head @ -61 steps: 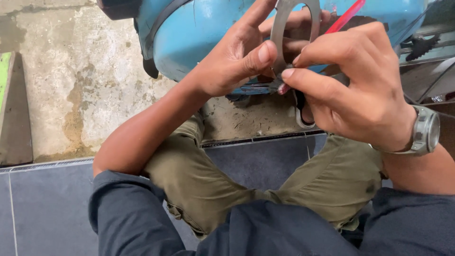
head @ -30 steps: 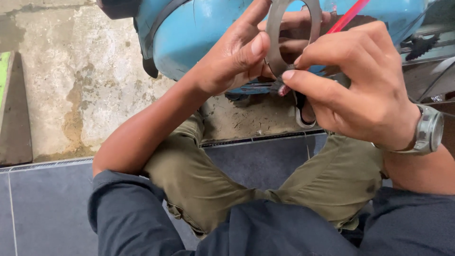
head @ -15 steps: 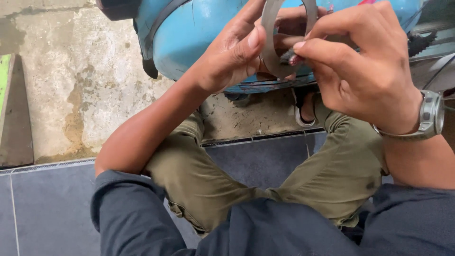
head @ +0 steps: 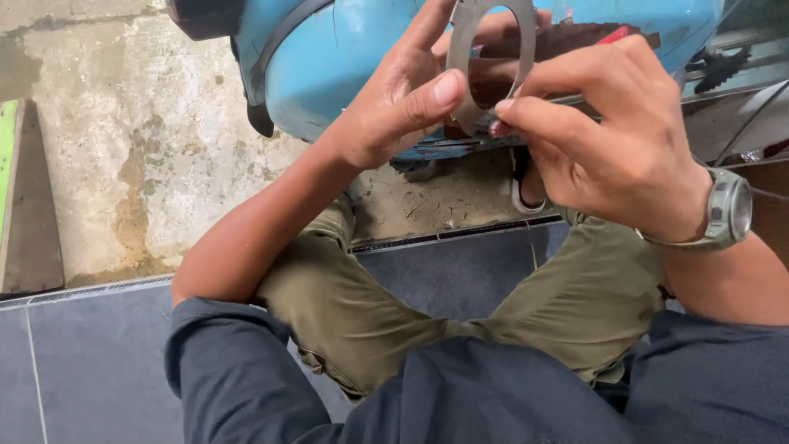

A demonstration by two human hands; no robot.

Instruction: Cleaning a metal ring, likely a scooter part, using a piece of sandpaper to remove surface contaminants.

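Only the head view here, looking straight down at your lap. You've got a flat grey metal ring (head: 485, 62) held up in front of the blue rounded body (head: 329, 57) of whatever machine that is, and the top of the ring runs off the frame, so I can't see its full outline. Your left hand (head: 399, 103) has its grip clamped on the ring's left side, thumb pressed flat on the face, the other fingers going behind it where I can't see them. Your right hand (head: 612, 152) is pinched shut on the ring's lower right edge, thumb and forefinger tips together on the metal. There's something small and reddish right at those fingertips, too tiny to make out.

A grey wristwatch (head: 727, 210) sits on your right wrist. Behind your hands a red bit (head: 612, 34) and a dark brown part show, mostly covered. A toothed sprocket (head: 723, 64) peeks in at the right edge, half cut off. Below are your olive trousers (head: 362, 312), dark tile floor (head: 82, 370) and stained concrete (head: 107, 140). A sandal strap (head: 526, 193) pokes out under your right hand.
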